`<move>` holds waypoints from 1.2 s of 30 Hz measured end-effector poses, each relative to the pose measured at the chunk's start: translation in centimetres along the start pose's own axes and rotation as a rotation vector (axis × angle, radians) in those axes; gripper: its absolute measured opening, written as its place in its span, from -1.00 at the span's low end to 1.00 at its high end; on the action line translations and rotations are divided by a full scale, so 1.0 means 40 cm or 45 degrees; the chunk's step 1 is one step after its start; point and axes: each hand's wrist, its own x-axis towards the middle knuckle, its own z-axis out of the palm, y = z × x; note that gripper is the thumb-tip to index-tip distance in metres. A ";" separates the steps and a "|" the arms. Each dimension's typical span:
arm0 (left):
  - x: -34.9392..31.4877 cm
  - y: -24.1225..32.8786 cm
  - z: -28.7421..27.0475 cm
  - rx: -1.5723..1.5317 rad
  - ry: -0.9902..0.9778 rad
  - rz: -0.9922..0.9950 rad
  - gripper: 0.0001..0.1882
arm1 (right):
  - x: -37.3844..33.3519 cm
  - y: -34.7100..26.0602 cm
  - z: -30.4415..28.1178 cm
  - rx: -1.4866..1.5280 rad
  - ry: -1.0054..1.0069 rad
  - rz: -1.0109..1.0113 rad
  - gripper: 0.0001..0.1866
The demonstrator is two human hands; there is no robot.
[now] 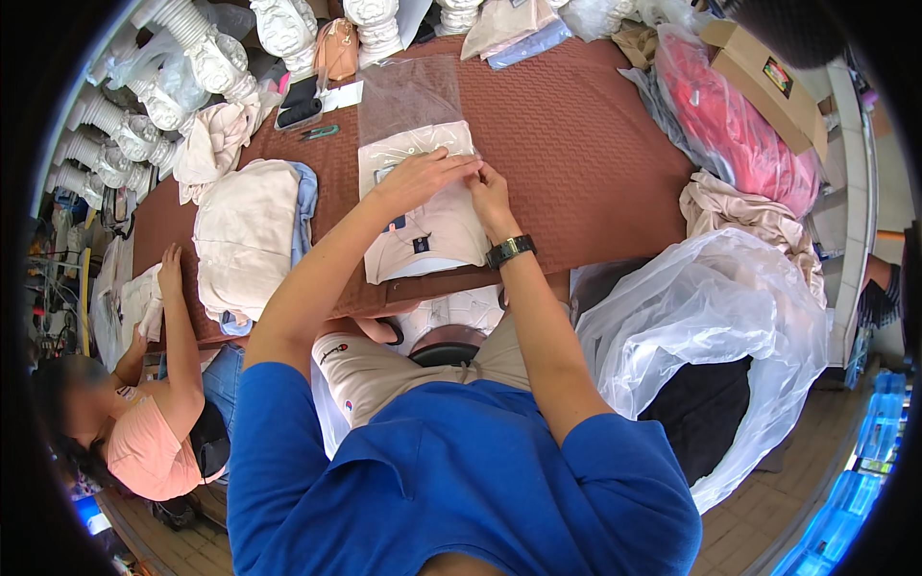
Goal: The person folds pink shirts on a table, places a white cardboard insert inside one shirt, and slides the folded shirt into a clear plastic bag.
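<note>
A folded beige garment [437, 226] lies on the table in front of me, with small dark labels on it. Clear plastic bag [408, 91] film covers it and stretches flat beyond its far end. My left hand [423, 180] reaches across the garment, its fingertips closed at the bag's right edge. There they meet the fingertips of my right hand [492, 197], which pinches the same edge and has a dark watch on its wrist. The exact bit of film between the fingers is too small to make out.
A stack of folded beige clothes [245, 235] sits to the left, near a co-worker [158, 432] handling cloth. Teal snips [320, 132] and black thread spools [300, 101] lie beyond. At right are a large plastic sack [711, 317], a pink bundle [730, 115] and a cardboard box [768, 86].
</note>
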 end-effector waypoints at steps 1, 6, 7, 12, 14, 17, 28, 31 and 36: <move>-0.004 0.004 0.002 -0.011 -0.011 0.005 -0.32 | 0.001 0.003 0.000 -0.005 0.014 0.030 -0.73; -0.071 0.021 -0.016 -0.106 0.007 -0.019 -0.45 | -0.002 0.006 -0.022 0.038 0.137 0.180 -0.65; -0.095 0.018 -0.014 -0.135 0.109 0.014 -0.48 | -0.005 0.002 -0.026 -0.106 0.161 0.160 -0.61; -0.290 -0.015 0.010 -0.370 0.258 -1.366 -0.39 | -0.071 -0.083 -0.076 -0.756 0.040 0.253 -0.38; -0.337 0.020 0.025 -0.683 0.140 -1.665 -0.35 | -0.097 -0.090 -0.094 -0.953 -0.135 0.347 -0.34; -0.342 0.120 0.009 -1.066 0.107 -1.597 -0.36 | -0.138 -0.105 -0.087 -0.822 -0.328 0.412 -0.40; -0.347 0.129 -0.069 -2.015 0.297 -1.791 -0.46 | -0.158 -0.094 -0.053 -0.074 -0.308 0.556 -0.61; -0.358 0.145 -0.085 -2.248 0.382 -1.602 -0.36 | -0.162 -0.131 -0.040 0.043 -0.301 0.696 -0.69; -0.354 0.193 -0.043 -3.205 1.177 -1.258 -0.13 | -0.159 -0.097 -0.027 0.230 -0.181 0.746 -0.73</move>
